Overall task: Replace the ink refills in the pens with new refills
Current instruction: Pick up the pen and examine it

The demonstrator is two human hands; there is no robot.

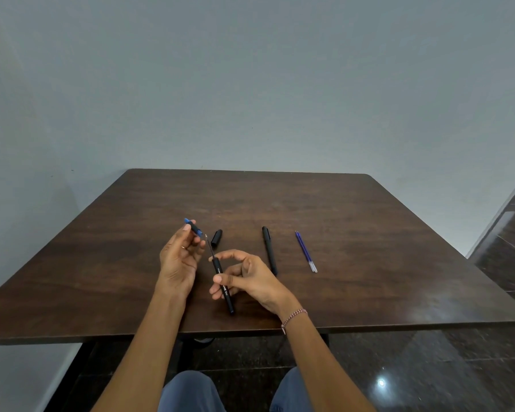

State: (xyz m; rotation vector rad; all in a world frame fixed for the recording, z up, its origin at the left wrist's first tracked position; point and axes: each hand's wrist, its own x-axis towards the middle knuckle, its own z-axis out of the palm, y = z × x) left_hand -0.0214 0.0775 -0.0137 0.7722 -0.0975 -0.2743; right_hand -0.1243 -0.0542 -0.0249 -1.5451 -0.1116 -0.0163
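Observation:
My right hand (pixel 248 278) grips a black pen barrel (pixel 224 288) held upright and tilted, with a thin dark refill (pixel 210 248) sticking out of its top end. My left hand (pixel 179 257) pinches the pen's unscrewed tip section (pixel 194 228), black with a blue end, just above and left of the refill's tip. A black pen cap (pixel 216 238) lies on the table behind my hands. A second, capped black pen (pixel 269 250) lies to the right. Two blue refills (pixel 306 251) lie side by side further right.
The dark wooden table (pixel 369 233) stands against a grey wall. Its near edge runs just above my knees. A dark glossy floor shows at the right and below.

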